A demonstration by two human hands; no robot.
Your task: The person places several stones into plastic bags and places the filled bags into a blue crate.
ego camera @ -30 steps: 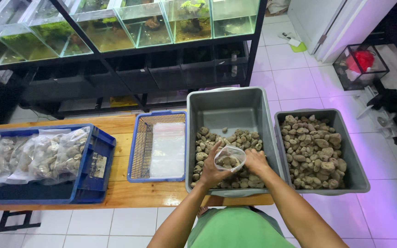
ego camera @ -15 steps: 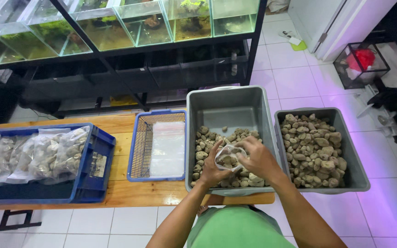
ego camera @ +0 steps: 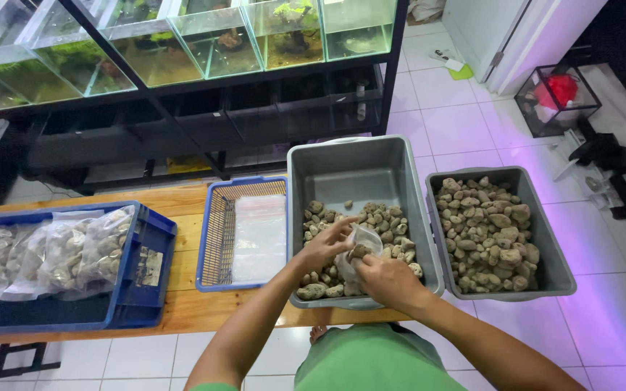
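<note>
My left hand [ego camera: 325,246] holds open the rim of a small clear plastic bag [ego camera: 360,241] over a grey tub [ego camera: 349,170] half filled with pale rough stones [ego camera: 382,217]. My right hand [ego camera: 385,279] is closed on a stone and pushes it into the bag's mouth. Both hands hover just above the stones at the tub's near end. A second grey tub [ego camera: 541,224], heaped with the same kind of stones, stands right beside it on the right.
A blue basket [ego camera: 215,232] holding flat clear bags sits left of the tub on the wooden bench [ego camera: 182,304]. A blue crate [ego camera: 143,268] at far left holds several filled stone bags. Glass aquariums [ego camera: 211,43] on a black rack stand behind. White tiled floor lies around.
The bag has turned from facing up to tilted toward my right hand, which has dropped lower with a stone and moved into the bag's mouth. My left hand shifted slightly left.
</note>
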